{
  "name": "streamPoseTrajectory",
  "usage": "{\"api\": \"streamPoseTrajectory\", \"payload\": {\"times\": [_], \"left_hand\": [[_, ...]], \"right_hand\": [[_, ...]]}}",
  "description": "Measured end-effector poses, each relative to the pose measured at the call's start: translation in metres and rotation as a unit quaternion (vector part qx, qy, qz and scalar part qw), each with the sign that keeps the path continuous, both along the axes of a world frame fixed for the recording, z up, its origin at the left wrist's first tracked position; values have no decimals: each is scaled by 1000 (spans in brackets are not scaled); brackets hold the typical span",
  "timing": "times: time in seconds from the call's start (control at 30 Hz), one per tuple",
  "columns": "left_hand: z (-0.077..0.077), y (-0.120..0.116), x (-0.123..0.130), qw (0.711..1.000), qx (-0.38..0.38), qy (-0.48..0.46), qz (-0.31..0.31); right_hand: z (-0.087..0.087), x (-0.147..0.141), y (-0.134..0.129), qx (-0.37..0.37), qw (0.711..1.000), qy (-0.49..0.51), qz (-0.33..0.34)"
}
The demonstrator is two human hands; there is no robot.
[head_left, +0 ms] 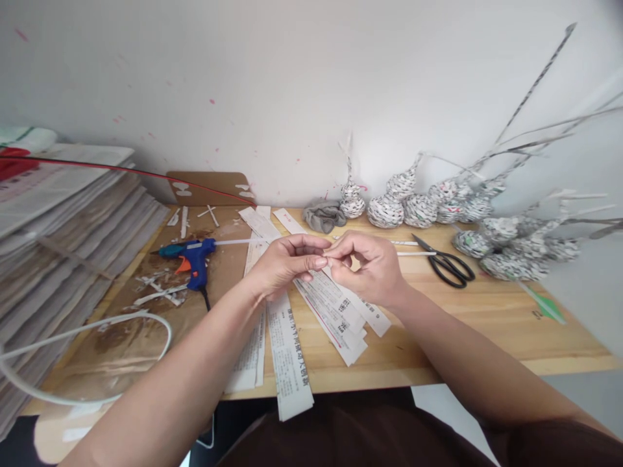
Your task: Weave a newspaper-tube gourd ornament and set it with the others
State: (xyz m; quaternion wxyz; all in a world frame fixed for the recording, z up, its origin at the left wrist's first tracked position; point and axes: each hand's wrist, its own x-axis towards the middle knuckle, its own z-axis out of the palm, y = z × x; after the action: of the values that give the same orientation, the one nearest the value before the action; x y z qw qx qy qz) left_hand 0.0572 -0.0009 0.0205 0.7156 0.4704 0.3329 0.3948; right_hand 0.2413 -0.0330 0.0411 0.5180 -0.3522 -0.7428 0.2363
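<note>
My left hand (287, 261) and my right hand (367, 263) meet above the middle of the table, fingertips pinched together. Whatever sits between the fingertips is too small and covered to make out. Beneath both hands lie printed newspaper strips (335, 311), fanned out in overlapping layers. One bundle of strips (292, 363) reaches past the table's front edge. A thin white paper stick (413, 253) shows just right of my right hand; I cannot tell whether it is held or lying there. Black-handled scissors (448, 264) rest farther right, blades open.
On the left are a blue glue gun (195, 256), paper scraps (163, 290), a white cable loop (168, 337) and a tall newspaper stack (97, 227). Woven paper gourd shapes (421, 211) with long stems line the back right. A grey cloth (325, 216) lies near the wall.
</note>
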Motion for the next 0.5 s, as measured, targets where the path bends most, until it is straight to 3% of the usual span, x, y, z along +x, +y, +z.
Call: {"api": "streamPoseTrajectory", "payload": {"times": [0.23,0.4,0.5], "left_hand": [[-1,1,0,985,137,31,104],[-3,-1,0,959,234,65,146],[-5,-3,1,924,315,106,190]], "right_hand": [[-1,1,6,-169,983,67,5],[0,2,8,-166,983,77,0],[1,3,9,-167,983,76,16]]}}
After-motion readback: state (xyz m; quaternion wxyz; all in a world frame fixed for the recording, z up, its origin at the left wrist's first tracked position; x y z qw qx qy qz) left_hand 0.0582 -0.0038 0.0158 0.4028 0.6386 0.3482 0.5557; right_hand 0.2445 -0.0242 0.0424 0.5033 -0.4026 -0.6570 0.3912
